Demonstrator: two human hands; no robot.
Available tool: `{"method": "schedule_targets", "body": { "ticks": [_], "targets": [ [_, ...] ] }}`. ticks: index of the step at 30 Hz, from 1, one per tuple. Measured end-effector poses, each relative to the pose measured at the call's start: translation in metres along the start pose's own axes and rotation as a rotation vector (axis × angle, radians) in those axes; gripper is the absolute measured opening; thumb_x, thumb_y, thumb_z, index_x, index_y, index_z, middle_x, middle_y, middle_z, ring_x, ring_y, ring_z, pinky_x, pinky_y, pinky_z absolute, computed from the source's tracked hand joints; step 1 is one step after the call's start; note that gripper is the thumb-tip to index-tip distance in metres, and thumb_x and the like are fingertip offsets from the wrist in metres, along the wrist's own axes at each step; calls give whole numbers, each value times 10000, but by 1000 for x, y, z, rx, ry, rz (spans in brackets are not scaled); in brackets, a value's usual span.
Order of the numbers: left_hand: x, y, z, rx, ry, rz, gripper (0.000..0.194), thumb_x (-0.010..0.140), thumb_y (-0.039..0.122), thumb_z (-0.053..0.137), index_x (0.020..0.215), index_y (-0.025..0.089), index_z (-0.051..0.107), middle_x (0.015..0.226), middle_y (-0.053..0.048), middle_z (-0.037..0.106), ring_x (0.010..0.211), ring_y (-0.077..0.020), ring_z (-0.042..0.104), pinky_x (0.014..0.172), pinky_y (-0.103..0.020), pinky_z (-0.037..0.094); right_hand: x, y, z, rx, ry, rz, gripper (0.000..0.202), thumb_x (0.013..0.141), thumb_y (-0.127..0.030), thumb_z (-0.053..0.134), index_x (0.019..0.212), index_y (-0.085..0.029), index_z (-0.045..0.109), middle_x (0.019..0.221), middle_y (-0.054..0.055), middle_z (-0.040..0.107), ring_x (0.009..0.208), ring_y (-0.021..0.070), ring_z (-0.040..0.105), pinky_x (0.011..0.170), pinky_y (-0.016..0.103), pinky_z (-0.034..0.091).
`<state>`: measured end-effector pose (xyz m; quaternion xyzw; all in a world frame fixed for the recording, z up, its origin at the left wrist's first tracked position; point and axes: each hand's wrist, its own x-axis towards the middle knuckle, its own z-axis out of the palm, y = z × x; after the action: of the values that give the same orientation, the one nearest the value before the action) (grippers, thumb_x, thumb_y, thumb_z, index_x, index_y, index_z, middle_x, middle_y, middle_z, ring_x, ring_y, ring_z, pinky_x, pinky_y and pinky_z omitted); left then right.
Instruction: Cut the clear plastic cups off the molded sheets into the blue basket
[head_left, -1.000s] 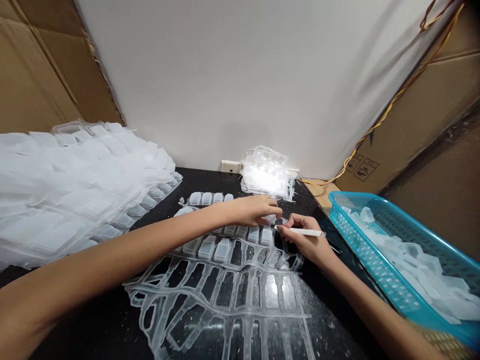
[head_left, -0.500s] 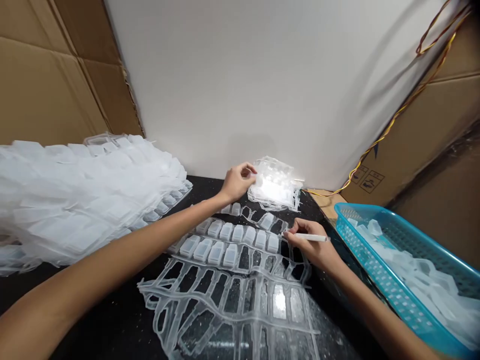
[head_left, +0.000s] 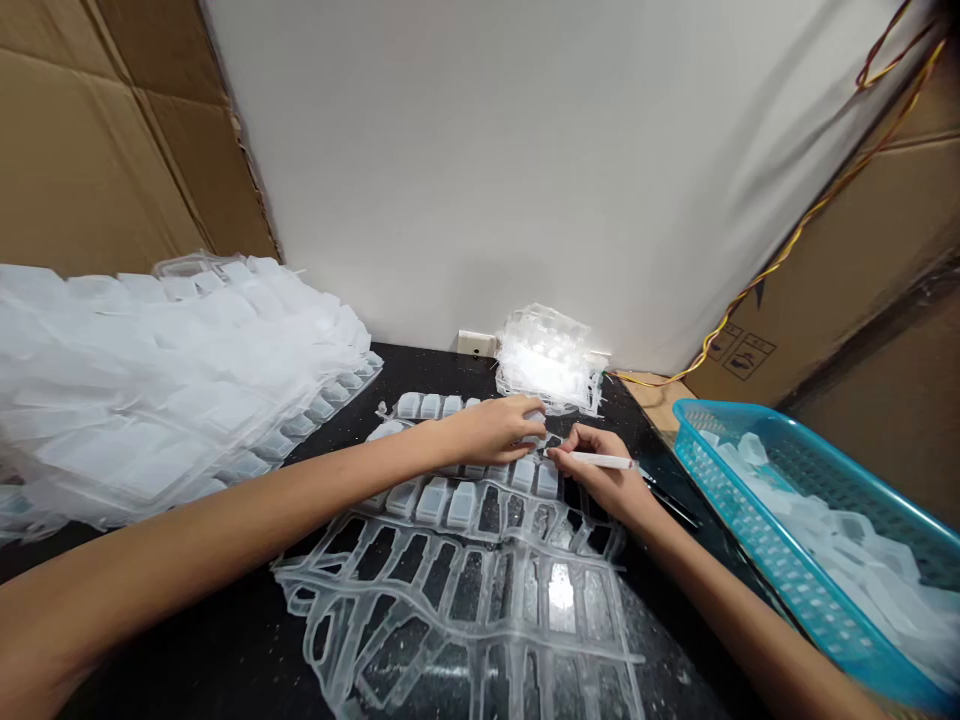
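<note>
A perforated sheet of translucent, rubbery plastic (head_left: 450, 632) lies on the black table, its lower part an open lattice. Rows of whitish, block-shaped pieces (head_left: 433, 500) sit in its upper part. Across these rows reaches my left hand (head_left: 491, 432), its bent fingers around one translucent piece (head_left: 535, 420) near the sheet's right side. My right hand (head_left: 600, 468) pinches a slim white pen-like tool (head_left: 604, 460); its tip points left, close to the left fingers. The tip itself is too small to make out.
A large pile of similar translucent sheets (head_left: 165, 380) stands at left. Stripped scraps (head_left: 551, 360) are heaped by the wall, beside a socket (head_left: 476, 344). At right, a blue basket (head_left: 750, 520) holds loose pieces. Cardboard (head_left: 105, 130) and twisted wires (head_left: 795, 225) border the space.
My left hand has come from the scrap heap down onto the rows of pieces, its fingers now around one. My right hand has shifted slightly left and up with the tool.
</note>
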<state>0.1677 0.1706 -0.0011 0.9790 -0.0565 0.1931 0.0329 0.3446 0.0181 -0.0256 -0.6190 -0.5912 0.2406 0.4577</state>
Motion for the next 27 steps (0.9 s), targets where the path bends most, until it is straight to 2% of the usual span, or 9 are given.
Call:
{"method": "schedule_targets", "body": {
  "ticks": [5, 9, 13, 15, 17, 19, 21, 24, 27],
  "targets": [
    [6, 1, -4, 60, -107, -21, 223, 905, 146, 601, 1105, 182, 694, 1233, -158, 609, 1025, -230, 611, 814, -308, 494, 3, -5, -4, 29, -38, 19, 344, 789, -475, 708, 696, -194, 534, 640, -14, 554, 593, 124, 430, 540, 245, 306],
    [18, 4, -4, -207, -83, -60, 241, 798, 17, 578, 888, 176, 735, 1049, -128, 678, 922, -218, 607, 787, -319, 477, 9, -12, -8, 20, -89, 46, 334, 747, -452, 715, 664, -195, 518, 607, -22, 537, 557, 108, 396, 521, 245, 284],
    [29, -4, -1, -406, -1, -147, 180, 653, 15, 673, 653, 193, 706, 786, -58, 695, 713, -168, 594, 730, -304, 477, 22, -15, -12, -22, -156, 92, 287, 676, -377, 721, 610, -197, 508, 532, -46, 469, 497, 85, 333, 478, 240, 228],
    [32, -15, -4, -467, 114, -245, 127, 643, 64, 711, 641, 191, 710, 728, -41, 691, 667, -152, 597, 709, -295, 481, 27, -16, -13, -45, -179, 110, 265, 654, -335, 715, 583, -198, 500, 500, -60, 425, 480, 78, 311, 468, 238, 208],
    [33, -31, -11, -504, 306, -388, 44, 732, 158, 699, 736, 175, 740, 758, -57, 704, 706, -158, 624, 729, -301, 494, 29, -16, -14, -55, -196, 122, 255, 652, -320, 700, 571, -202, 489, 484, -61, 417, 464, 76, 306, 457, 236, 203],
    [32, -46, -22, -516, 507, -530, 142, 833, 232, 634, 847, 146, 745, 789, -77, 705, 751, -162, 634, 760, -310, 507, 28, -16, -13, -55, -201, 120, 255, 661, -332, 691, 574, -202, 490, 485, -51, 443, 459, 81, 324, 451, 236, 213],
    [29, -54, -33, -521, 645, -625, 201, 880, 265, 589, 888, 123, 732, 779, -80, 693, 739, -153, 625, 760, -310, 519, 25, -19, -13, -50, -182, 94, 260, 674, -359, 695, 591, -196, 509, 509, -37, 477, 478, 89, 354, 461, 237, 236],
    [20, -40, -44, -540, 709, -658, 190, 867, 278, 622, 880, 123, 730, 816, -83, 706, 741, -152, 633, 756, -308, 538, 14, -29, -17, -46, -98, 39, 273, 726, -401, 689, 645, -190, 536, 582, -21, 524, 550, 108, 406, 508, 242, 284],
    [9, -4, -42, -468, 588, -489, 103, 794, 214, 716, 870, 148, 740, 951, -87, 730, 874, -178, 662, 847, -327, 548, -3, -42, -27, -43, -18, 24, 287, 782, -419, 676, 680, -192, 533, 622, -15, 535, 591, 120, 427, 535, 246, 305]
  ]
}}
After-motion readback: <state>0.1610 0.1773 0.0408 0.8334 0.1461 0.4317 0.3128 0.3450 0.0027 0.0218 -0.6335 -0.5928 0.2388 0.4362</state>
